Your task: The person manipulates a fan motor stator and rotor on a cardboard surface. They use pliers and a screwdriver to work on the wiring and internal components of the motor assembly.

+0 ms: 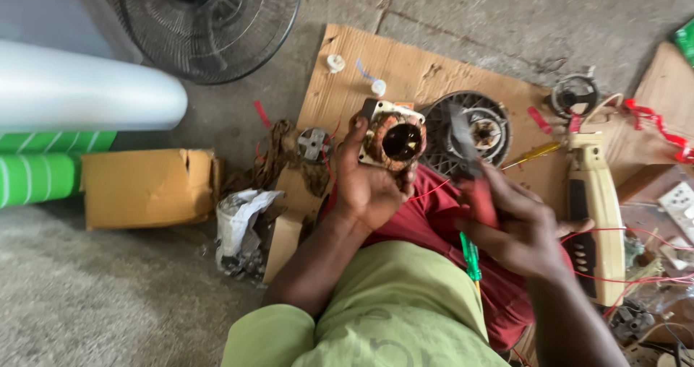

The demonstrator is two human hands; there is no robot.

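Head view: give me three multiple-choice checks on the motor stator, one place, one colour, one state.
1. Where is the motor stator?
A. in the left hand
B. on the cardboard sheet
C. inside the fan guard

2. What colour is the screwdriver handle on the lap?
A. blue
B. green
C. white

3. How is the right hand?
A. flat and empty
B. closed on a red-handled tool
C. out of view

Answers: 1 A, fingers wrap the stator; 2 B, its handle shows green; 3 B, fingers curl round the red grip.

Bare concrete floor [448, 13] – flattened cardboard sheet [405, 67] spread over it, daylight
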